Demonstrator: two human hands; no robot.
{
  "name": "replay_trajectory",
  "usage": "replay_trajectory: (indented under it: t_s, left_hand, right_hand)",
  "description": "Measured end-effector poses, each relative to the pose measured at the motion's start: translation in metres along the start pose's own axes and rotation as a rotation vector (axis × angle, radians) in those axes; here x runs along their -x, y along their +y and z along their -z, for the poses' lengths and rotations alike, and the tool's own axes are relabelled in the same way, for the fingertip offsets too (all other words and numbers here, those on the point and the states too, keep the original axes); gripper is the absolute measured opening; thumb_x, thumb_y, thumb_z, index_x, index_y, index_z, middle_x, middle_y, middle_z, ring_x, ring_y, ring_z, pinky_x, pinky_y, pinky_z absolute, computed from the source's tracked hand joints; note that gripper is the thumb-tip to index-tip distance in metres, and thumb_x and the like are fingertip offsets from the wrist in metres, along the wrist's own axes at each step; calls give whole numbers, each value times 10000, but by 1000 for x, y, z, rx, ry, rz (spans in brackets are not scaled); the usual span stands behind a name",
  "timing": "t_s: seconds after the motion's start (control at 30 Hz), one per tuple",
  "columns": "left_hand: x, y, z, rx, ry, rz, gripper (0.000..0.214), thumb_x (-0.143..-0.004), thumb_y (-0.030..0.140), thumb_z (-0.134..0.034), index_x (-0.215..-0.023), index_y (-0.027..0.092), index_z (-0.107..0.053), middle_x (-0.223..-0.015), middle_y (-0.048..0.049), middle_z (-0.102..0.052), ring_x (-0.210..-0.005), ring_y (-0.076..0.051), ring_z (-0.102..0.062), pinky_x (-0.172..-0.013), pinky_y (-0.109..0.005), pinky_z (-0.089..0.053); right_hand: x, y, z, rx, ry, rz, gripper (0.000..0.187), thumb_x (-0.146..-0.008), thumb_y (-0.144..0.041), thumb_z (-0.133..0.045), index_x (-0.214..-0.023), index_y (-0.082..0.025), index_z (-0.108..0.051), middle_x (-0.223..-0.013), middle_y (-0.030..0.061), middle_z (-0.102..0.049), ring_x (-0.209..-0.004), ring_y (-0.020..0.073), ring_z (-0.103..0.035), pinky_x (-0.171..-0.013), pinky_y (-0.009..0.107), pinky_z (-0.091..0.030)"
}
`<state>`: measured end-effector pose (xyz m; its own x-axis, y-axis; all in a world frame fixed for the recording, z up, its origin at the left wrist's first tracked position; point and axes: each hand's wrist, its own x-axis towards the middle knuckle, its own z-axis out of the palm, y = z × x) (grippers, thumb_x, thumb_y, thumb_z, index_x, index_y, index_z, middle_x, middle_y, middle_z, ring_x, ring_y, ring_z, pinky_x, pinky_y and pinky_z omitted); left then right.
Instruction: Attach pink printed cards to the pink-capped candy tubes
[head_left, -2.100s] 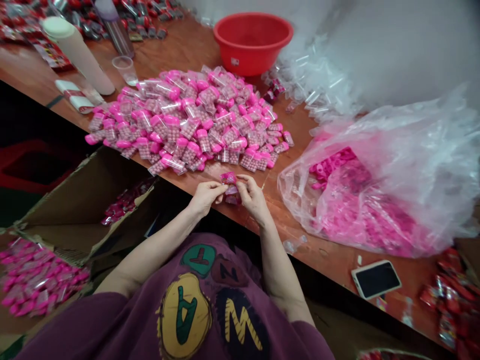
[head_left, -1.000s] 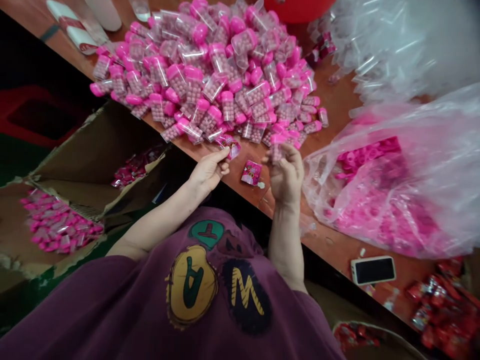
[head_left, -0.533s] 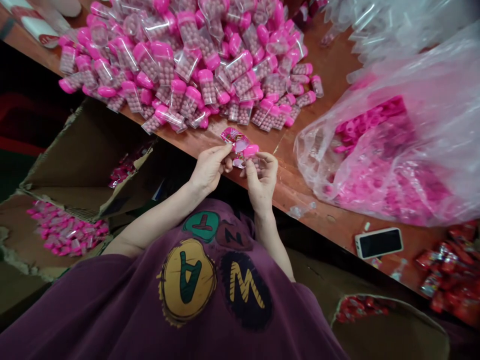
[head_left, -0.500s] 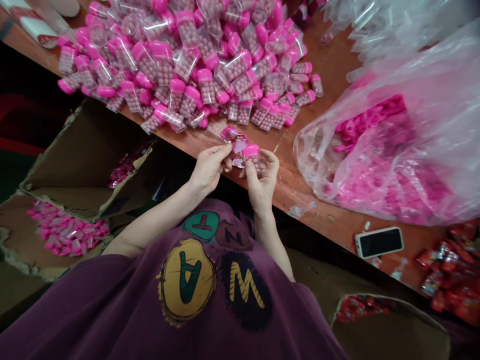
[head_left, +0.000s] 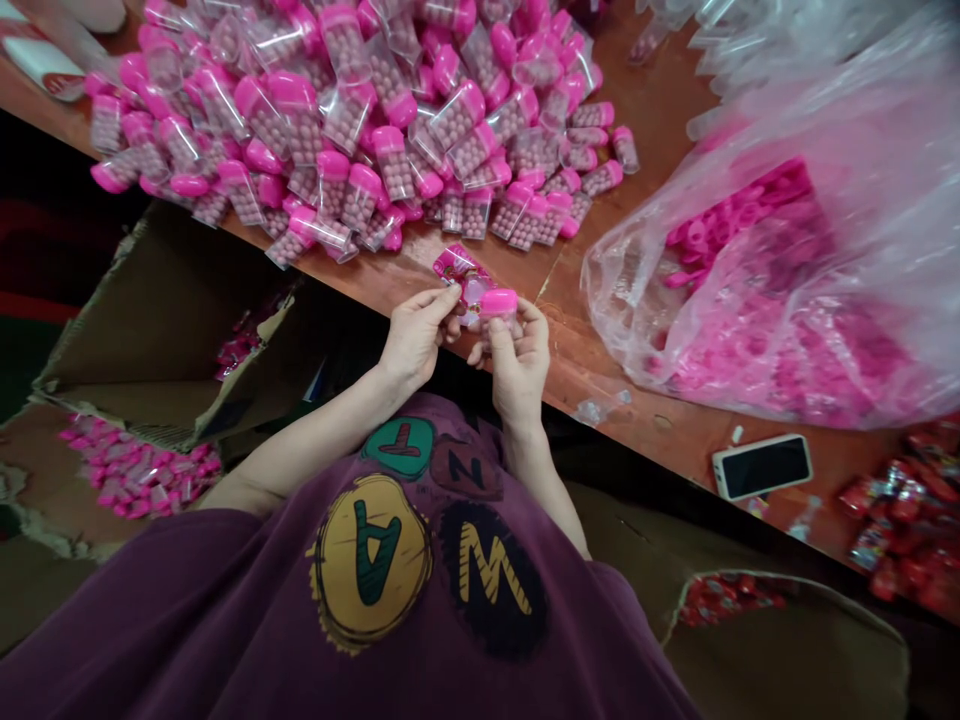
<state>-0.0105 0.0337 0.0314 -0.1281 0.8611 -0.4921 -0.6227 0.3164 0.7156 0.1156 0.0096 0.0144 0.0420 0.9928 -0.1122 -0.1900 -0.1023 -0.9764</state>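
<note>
My right hand (head_left: 517, 358) is closed round a small clear bottle with a pink cap (head_left: 499, 303), held upright at the table's front edge. My left hand (head_left: 415, 333) pinches a pink printed sachet (head_left: 459, 272) right beside that bottle, and the two hands touch. Just beyond them a big heap of the same pink-capped bottles of pink balls (head_left: 360, 120) covers the brown table (head_left: 600, 350).
A clear plastic bag of loose pink caps (head_left: 765, 280) lies right of my hands. A phone (head_left: 762, 466) rests near the table's edge, with red packets (head_left: 900, 530) further right. Open cardboard boxes (head_left: 150, 330) holding packed pink bottles (head_left: 139, 468) stand below left.
My right hand took a bottle from the heap's edge and brought it back to my left hand with the sachet. The camera tilted down, so the heap slid towards the top.
</note>
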Motion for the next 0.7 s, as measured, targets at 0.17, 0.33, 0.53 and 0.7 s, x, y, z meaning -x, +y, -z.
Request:
replay_trajectory:
  t_s: [0.17,0.33,0.53,0.7]
  left_hand:
    - [0,-7,3,0,-39,-17,247,-949,258,-804,-740,152,-723,-640,21,-648,-493,-38,-526,-506,-183,-399]
    - [0,-12,5,5,-78,-15,224,-916,303,-833,-765,165,-741,-565,41,-598,-473,-65,-521,-497,-204,-425]
    - [2,-10,7,-71,-62,4,184,-916,276,-832,-791,163,-759,-586,43,-618,-478,-47,-524,-509,-188,-415]
    - [1,-4,10,-76,-129,13,245,-900,302,-855,-749,154,-730,-546,33,-607,-473,-51,-540,-487,-177,-386]
  right_hand:
    - [6,1,-14,31,59,7,475,-980,-598,-705,-1286,-333,-456,-899,-30,-675,-465,61,-512,-446,247,-438]
    - [11,-4,-17,-112,30,-103,533,-941,-575,-768,-1287,-324,-449,-785,-69,-588,-498,61,-486,-403,193,-359]
    - [6,-16,-9,-391,-163,-366,441,-945,-578,-749,-1166,-275,-518,-732,-97,-598,-398,17,-327,-351,168,-235]
    - [5,-11,-3,-336,-167,-342,487,-952,-542,-754,-1298,-296,-516,-721,-105,-610,-386,14,-277,-362,170,-182]
